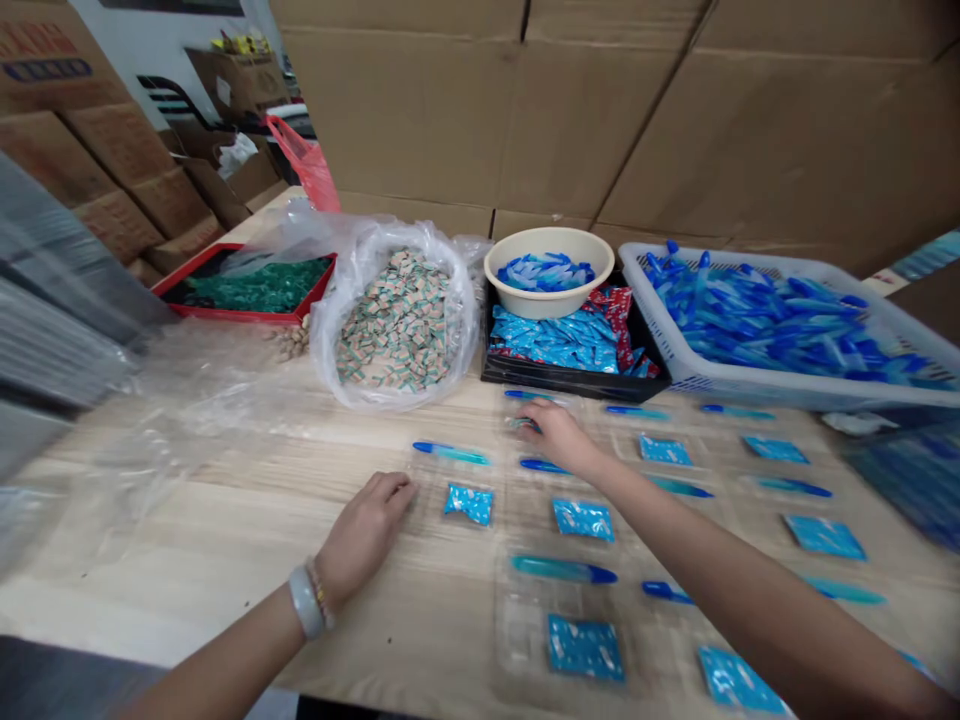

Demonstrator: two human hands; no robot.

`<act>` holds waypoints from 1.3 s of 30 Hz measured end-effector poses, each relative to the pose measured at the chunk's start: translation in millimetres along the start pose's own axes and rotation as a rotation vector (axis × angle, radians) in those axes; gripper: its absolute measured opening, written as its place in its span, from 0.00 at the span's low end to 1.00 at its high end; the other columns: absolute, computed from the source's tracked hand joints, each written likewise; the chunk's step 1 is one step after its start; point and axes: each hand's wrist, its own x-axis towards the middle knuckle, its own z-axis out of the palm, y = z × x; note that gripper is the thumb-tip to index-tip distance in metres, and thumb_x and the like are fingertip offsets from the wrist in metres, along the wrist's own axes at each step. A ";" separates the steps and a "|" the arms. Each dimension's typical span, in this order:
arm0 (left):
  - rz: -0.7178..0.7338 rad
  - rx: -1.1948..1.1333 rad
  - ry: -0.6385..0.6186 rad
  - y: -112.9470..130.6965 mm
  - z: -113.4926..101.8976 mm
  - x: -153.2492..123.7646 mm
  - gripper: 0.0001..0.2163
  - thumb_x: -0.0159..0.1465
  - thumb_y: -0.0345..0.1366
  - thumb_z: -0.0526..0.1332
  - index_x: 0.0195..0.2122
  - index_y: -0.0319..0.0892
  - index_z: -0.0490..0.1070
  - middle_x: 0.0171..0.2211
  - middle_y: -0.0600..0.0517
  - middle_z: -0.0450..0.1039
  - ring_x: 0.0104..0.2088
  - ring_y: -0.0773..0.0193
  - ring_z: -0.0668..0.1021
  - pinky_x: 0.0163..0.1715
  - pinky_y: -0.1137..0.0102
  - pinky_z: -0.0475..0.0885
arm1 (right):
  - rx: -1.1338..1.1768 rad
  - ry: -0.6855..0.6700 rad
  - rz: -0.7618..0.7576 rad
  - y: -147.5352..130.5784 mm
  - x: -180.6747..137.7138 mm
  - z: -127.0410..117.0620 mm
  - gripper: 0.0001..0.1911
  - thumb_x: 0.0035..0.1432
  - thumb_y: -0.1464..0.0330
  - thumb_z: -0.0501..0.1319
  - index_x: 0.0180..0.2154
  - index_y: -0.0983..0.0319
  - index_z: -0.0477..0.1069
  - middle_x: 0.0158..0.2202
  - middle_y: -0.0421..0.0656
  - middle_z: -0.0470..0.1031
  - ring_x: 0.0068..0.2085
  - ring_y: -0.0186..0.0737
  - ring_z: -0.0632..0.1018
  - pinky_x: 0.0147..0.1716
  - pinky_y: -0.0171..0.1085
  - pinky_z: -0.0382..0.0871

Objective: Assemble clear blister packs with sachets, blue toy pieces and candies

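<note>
Beside the left hand (366, 532), blue packet (469, 504).

A pale wood-grain table (225, 540) — directly on it, clear plastic trays (516, 635), a translucent plastic bag (327, 345), a black rectangular tray (559, 377).

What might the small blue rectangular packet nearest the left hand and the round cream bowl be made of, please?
The blue packet looks like thin plastic film, possibly glossy, given its pinched outline. The cream bowl is likely rigid plastic, satin-smooth, given its even rim.

Small pale-green packet (517, 423) in the right hand (555, 432), near a blue pen (527, 395)
</note>
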 end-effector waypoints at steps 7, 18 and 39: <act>0.010 -0.007 0.105 -8.8 12.7 -8.7 0.15 0.61 0.28 0.50 0.49 0.41 0.62 0.45 0.46 0.66 0.46 0.60 0.67 0.47 0.62 0.66 | 0.026 -0.101 -0.054 11.6 11.5 12.4 0.09 0.51 0.75 0.54 0.33 0.64 0.71 0.32 0.44 0.69 0.35 0.38 0.70 0.37 0.36 0.64; 0.000 -0.201 0.060 39.9 -0.1 81.1 0.13 0.61 0.33 0.51 0.46 0.42 0.63 0.46 0.48 0.63 0.48 0.60 0.64 0.49 0.62 0.62 | 0.215 -0.049 -0.035 22.3 7.6 21.6 0.10 0.52 0.72 0.55 0.38 0.61 0.71 0.32 0.44 0.68 0.35 0.38 0.70 0.37 0.39 0.65; 0.031 -0.007 -0.094 65.7 15.6 131.5 0.16 0.61 0.28 0.44 0.49 0.39 0.62 0.50 0.44 0.58 0.50 0.56 0.61 0.48 0.60 0.60 | 0.250 -0.010 -0.060 23.0 0.8 21.2 0.10 0.53 0.75 0.51 0.33 0.61 0.69 0.33 0.43 0.64 0.35 0.37 0.69 0.36 0.38 0.66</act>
